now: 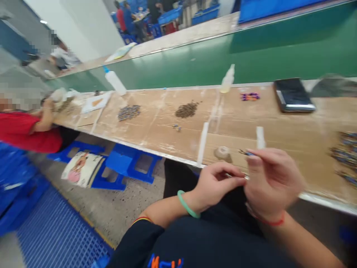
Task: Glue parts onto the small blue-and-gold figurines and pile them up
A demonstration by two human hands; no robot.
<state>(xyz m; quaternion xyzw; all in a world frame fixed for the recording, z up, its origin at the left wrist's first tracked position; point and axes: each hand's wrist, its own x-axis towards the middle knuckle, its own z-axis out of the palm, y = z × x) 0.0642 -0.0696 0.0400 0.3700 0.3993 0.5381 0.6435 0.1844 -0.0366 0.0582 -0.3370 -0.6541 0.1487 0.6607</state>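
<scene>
Right hand (272, 182) pinches small piece (247, 153); blue-orange shirt lettering (166, 264) cropped

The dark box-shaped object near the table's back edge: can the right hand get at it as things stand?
Probably yes: only brown tabletop shows between the right hand and the dark box-shaped object. That hand's grip holds a small blue-ended part, though, so it may need freeing first.

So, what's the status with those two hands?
Right hand pinching small blue-ended piece. Left hand close by, grip unclear. Pale round item on bench just beyond left hand, not between the hands.
</scene>
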